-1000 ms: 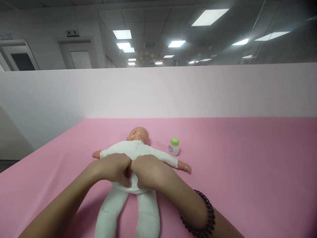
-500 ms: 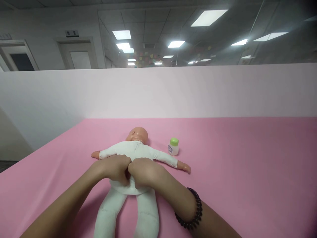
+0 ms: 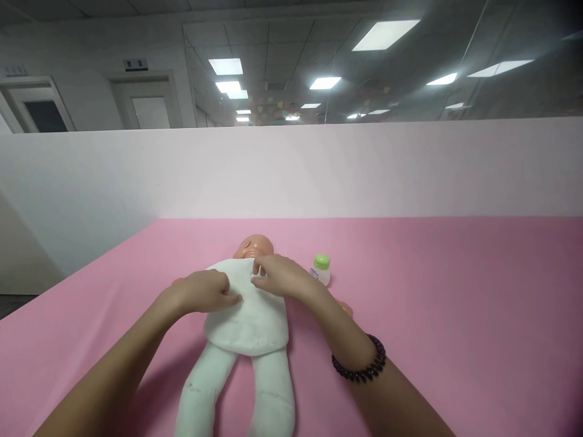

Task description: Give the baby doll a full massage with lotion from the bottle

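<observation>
A baby doll (image 3: pixel 255 331) with a white cloth body lies face down on the pink surface, its bald head turned to one side. My left hand (image 3: pixel 204 292) is over the left side of its back, fingers curled and thumb stretched out towards the cloth, with nothing seen in it. Near the doll's upper back and shoulder, my right hand (image 3: pixel 282 274) has its fingers loosely bent and apart from the thumb, holding nothing. My hands and forearms hide most of the doll's arms.
A small clear jar (image 3: pixel 321 276) with a green lid stands just beyond my right forearm. The pink sheet (image 3: pixel 446 315) spreads around the doll. A low white wall (image 3: pixel 319 170) rises behind, with doors and ceiling lights farther back.
Both fists were together on the doll's lower back. My hands have since moved apart and up its back, the right one farther up and with its fingers loosened.
</observation>
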`<state>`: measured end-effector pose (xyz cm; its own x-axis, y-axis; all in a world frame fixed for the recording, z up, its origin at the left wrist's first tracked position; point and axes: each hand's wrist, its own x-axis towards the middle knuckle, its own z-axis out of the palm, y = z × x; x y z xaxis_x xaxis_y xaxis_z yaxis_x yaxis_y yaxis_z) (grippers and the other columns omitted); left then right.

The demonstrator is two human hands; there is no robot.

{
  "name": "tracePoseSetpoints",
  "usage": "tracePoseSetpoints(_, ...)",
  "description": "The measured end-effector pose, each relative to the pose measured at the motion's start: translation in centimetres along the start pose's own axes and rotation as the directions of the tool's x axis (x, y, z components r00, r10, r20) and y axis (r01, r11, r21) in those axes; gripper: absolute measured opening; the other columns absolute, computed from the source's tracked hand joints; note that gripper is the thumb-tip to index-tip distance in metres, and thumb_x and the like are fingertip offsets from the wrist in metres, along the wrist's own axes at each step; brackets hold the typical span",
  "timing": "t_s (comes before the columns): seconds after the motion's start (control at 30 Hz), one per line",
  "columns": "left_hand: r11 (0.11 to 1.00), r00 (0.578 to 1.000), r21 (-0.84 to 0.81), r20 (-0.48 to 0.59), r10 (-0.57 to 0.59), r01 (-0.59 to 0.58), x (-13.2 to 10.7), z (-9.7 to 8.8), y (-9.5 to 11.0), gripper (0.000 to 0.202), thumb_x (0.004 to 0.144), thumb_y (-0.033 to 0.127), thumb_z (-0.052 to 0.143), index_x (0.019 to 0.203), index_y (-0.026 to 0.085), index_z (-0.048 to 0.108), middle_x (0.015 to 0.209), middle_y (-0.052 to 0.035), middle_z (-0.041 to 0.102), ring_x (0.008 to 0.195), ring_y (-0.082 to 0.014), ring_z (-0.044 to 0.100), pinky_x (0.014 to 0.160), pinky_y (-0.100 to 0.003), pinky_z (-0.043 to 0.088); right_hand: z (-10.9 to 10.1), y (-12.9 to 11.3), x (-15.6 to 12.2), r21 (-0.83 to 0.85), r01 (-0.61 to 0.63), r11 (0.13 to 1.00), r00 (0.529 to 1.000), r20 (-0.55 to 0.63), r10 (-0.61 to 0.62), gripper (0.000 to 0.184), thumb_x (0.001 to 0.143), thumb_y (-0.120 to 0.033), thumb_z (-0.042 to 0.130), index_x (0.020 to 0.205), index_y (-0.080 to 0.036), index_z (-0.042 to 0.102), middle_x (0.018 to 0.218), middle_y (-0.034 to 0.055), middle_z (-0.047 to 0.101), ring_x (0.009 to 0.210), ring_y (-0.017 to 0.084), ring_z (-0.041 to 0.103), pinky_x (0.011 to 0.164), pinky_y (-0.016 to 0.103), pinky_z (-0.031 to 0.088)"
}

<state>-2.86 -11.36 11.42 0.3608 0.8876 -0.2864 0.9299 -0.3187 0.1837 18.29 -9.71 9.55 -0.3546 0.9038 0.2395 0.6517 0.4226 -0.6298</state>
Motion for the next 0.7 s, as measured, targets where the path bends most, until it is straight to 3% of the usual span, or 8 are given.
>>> tracePoseSetpoints(0.1, 0.995, 0.973, -0.018, 0.214, -0.091, 0.097, 0.3, -0.3, -1.1, 0.060, 0.078, 0.075, 0.047, 0.058, 0.019, 0.055, 0.062, -0.0078, 0.063, 0.060, -0.0227, 0.056, 0.065, -0.036, 0.042, 0.3, 0.3, 1.5, 0.131, -0.057, 0.990, 0.994, -0.090, 0.069, 0.014, 0.077, -0.030, 0.063, 0.089, -0.022, 0.066, 0.093, 0.0012, 0.067, 0.082, 0.019, 0.061, 0.065, 0.025, 0.043)
tracePoseSetpoints(0.2, 0.985, 0.935, -0.086, 0.336, -0.114, 0.152, 1.5, -0.4, -2.9, 0.063, 0.070, 0.079, 0.056, 0.075, 0.017, 0.062, 0.073, -0.0119, 0.069, 0.068, -0.0266, 0.062, 0.073, -0.039, 0.047, 1.2, 2.0, 2.9, 0.348, -0.115, 0.930, 0.945, -0.250, 0.211, 0.027, 0.075, -0.035, 0.067, 0.099, -0.022, 0.064, 0.107, 0.0033, 0.064, 0.099, 0.020, 0.059, 0.079, 0.027, 0.047)
tracePoseSetpoints(0.27, 0.977, 0.917, -0.178, 0.397, -0.038, 0.118, 2.6, -0.2, -4.3, 0.066, 0.067, 0.079, 0.060, 0.090, 0.016, 0.065, 0.088, -0.0127, 0.071, 0.080, -0.0278, 0.064, 0.078, -0.038, 0.049, 1.9, 3.3, 3.5, 0.426, -0.151, 0.892, 0.917, -0.278, 0.288, 0.037, 0.077, -0.040, 0.064, 0.111, -0.024, 0.061, 0.120, 0.0049, 0.060, 0.107, 0.020, 0.057, 0.083, 0.027, 0.048)
tracePoseSetpoints(0.37, 0.913, 0.862, -0.408, 0.465, 0.199, 0.010, 4.1, 0.3, -6.0, 0.071, 0.067, 0.077, 0.063, 0.108, 0.019, 0.064, 0.107, -0.0100, 0.069, 0.104, -0.0277, 0.061, 0.092, -0.036, 0.048, 2.6, 4.8, 3.9, 0.525, -0.212, 0.824, 0.877, -0.270, 0.398, 0.051, 0.082, -0.046, 0.056, 0.129, -0.027, 0.051, 0.133, 0.0069, 0.052, 0.114, 0.021, 0.056, 0.084, 0.028, 0.050)
tracePoseSetpoints(0.43, 0.842, 0.830, -0.540, 0.464, 0.310, -0.013, 4.8, 0.9, -7.0, 0.073, 0.068, 0.079, 0.062, 0.111, 0.020, 0.063, 0.115, -0.0084, 0.066, 0.116, -0.0268, 0.056, 0.101, -0.036, 0.043, 2.9, 5.3, 4.0, 0.582, -0.232, 0.780, 0.850, -0.269, 0.454, 0.057, 0.084, -0.049, 0.052, 0.137, -0.030, 0.045, 0.137, 0.0067, 0.050, 0.120, 0.021, 0.053, 0.087, 0.028, 0.050)
tracePoseSetpoints(0.53, 0.702, 0.817, -0.711, 0.419, 0.397, 0.024, 5.6, 2.3, -8.2, 0.077, 0.065, 0.083, 0.063, 0.111, 0.021, 0.061, 0.125, -0.0071, 0.062, 0.124, -0.0245, 0.050, 0.109, -0.037, 0.037, 3.2, 5.4, 4.1, 0.644, -0.234, 0.728, 0.825, -0.265, 0.499, 0.062, 0.085, -0.052, 0.049, 0.143, -0.032, 0.037, 0.142, 0.0046, 0.047, 0.126, 0.022, 0.049, 0.089, 0.027, 0.049)
tracePoseSetpoints(0.63, 0.548, 0.842, -0.834, 0.336, 0.423, 0.057, 6.2, 4.4, -9.3, 0.088, 0.053, 0.084, 0.071, 0.114, 0.022, 0.059, 0.128, -0.0075, 0.061, 0.123, -0.0244, 0.051, 0.110, -0.039, 0.036, 3.4, 5.1, 4.3, 0.689, -0.234, 0.686, 0.807, -0.255, 0.532, 0.066, 0.085, -0.052, 0.048, 0.147, -0.033, 0.033, 0.145, 0.0045, 0.046, 0.126, 0.022, 0.051, 0.083, 0.025, 0.050)
tracePoseSetpoints(0.7, 0.451, 0.884, -0.891, 0.253, 0.393, 0.055, 6.4, 6.0, -9.7, 0.093, 0.051, 0.086, 0.069, 0.115, 0.020, 0.058, 0.125, -0.0105, 0.063, 0.123, -0.0263, 0.052, 0.111, -0.041, 0.035, 3.8, 5.0, 4.6, 0.705, -0.245, 0.665, 0.795, -0.247, 0.555, 0.068, 0.085, -0.052, 0.047, 0.148, -0.032, 0.032, 0.144, 0.0055, 0.047, 0.122, 0.022, 0.054, 0.079, 0.024, 0.051)
